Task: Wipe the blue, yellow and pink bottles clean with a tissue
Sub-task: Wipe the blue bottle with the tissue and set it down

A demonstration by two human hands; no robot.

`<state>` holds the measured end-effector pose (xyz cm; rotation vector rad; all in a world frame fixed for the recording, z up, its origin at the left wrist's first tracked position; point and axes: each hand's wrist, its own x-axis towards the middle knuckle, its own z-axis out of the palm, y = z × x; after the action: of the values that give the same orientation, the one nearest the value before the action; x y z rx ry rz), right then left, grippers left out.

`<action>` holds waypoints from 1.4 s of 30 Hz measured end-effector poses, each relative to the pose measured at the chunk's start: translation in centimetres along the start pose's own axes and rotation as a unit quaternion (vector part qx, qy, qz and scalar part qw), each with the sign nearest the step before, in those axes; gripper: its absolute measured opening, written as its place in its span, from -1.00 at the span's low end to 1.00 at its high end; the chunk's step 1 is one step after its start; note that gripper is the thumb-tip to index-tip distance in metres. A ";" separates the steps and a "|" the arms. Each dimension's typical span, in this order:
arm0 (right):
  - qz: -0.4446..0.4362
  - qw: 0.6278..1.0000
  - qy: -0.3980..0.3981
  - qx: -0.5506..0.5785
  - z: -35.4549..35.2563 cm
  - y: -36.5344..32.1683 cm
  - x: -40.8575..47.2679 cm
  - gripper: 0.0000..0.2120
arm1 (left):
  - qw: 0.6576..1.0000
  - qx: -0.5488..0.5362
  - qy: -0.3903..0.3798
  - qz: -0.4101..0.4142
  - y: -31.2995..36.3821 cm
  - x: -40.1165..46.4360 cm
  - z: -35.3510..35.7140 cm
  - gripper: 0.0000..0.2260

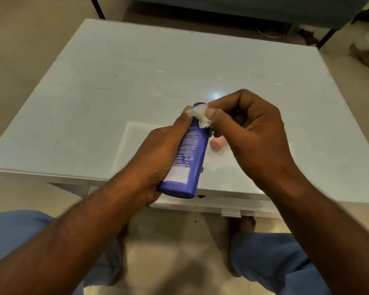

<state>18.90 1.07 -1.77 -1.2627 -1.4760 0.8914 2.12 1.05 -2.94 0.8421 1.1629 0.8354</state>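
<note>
Head view: nearest me, my left hand [158, 154] wraps its fingers round the blue bottle [185, 160], held tilted above the near edge of the white table [115, 81]. My right hand [249, 135] pinches a tissue [199, 114] against the bottle's top. Behind them, a pink bottle [217, 144] lies on the table, mostly hidden.
</note>
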 end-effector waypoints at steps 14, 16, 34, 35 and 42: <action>0.018 1.000 0.008 0.011 0.2 0.2 0.2 -0.93 | 0.999 0.016 0.024 0.023 -0.3 0.3 -0.3 -0.59; 0.032 0.999 -0.024 0.005 0.1 0.4 0.1 -0.92 | 1.000 -0.005 0.028 0.007 -0.4 0.4 -0.2 -0.55; 0.014 0.970 -0.242 -0.018 0.9 0.4 -1.0 -0.93 | 0.984 -0.163 0.033 0.060 0.6 0.8 -1.7 -0.72; 0.004 0.976 -0.217 -0.017 1.2 0.5 -1.1 -0.96 | 0.986 -0.148 0.032 0.069 0.6 0.8 -1.6 -0.74; 0.010 0.997 -0.044 0.058 1.4 0.3 -0.9 -0.85 | 0.992 -0.108 -0.015 0.070 -0.2 -0.2 0.7 -0.70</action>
<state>17.65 0.38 -2.64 -1.1674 -1.4602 1.0422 2.80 0.69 -2.92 0.7594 0.9755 1.0404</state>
